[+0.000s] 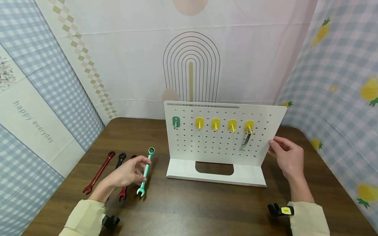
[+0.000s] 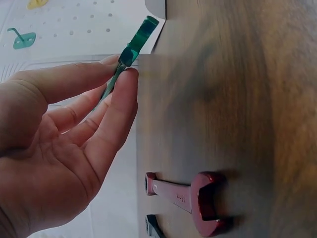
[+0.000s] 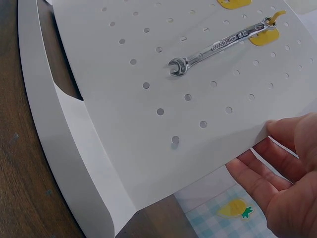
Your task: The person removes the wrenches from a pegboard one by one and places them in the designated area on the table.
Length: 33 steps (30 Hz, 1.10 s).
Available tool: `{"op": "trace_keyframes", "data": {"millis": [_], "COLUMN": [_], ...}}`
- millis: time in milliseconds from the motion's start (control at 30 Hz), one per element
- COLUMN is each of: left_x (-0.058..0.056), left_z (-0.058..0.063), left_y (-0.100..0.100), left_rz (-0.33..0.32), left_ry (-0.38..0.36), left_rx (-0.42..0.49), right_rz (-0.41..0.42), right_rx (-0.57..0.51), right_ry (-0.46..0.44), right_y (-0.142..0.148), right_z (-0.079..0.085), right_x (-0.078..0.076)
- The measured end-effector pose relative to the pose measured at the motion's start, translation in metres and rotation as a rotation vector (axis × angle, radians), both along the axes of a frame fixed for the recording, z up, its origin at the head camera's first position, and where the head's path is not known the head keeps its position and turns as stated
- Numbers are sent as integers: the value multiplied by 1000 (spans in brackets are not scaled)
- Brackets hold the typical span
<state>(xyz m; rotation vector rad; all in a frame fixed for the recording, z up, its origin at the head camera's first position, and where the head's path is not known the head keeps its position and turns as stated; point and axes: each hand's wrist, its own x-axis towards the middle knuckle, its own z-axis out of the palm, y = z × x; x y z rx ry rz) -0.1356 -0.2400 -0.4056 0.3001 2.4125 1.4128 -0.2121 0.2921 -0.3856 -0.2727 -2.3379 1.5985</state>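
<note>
A green combination wrench [image 1: 146, 171] is pinched between the thumb and fingers of my left hand [image 1: 130, 171], held just off the table with its ring end up. In the left wrist view the green wrench [image 2: 138, 42] shows nearly edge-on. My right hand [image 1: 287, 157] pinches the right edge of a white pegboard [image 1: 189, 144], thumb in front and fingers behind. From the rightmost yellow hook [image 1: 249, 124] hangs a silver wrench [image 3: 218, 47]. A green hook [image 1: 176, 122] at the board's left bears nothing.
Left of my left hand lie a red wrench [image 1: 98, 172] and a black wrench [image 1: 120, 159]. Another red wrench [image 2: 178, 193] lies partly hidden under that hand. Three more yellow hooks [image 1: 215, 124] line the board. A cloth backdrop [image 1: 124, 65] hangs behind the wooden table [image 1: 189, 209].
</note>
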Motion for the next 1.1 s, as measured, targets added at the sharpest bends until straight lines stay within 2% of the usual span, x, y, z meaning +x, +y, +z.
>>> {"op": "trace_keyframes", "data": {"millis": [400,733,1100], "left_x": [3,3,3], "left_z": [-2,-7,-10], "left_y": [-4,-8,-12], "left_rz": [48,40,80], "left_ry": [-35,-41,-77], "left_rx": [-28,-48,-58], "right_rz": [3,6,5], "right_rx": [2,-5,3], "right_ry": [15,25,21], "right_y": [0,0,-1], "right_z": [0,0,1], "right_x": [0,0,2]}}
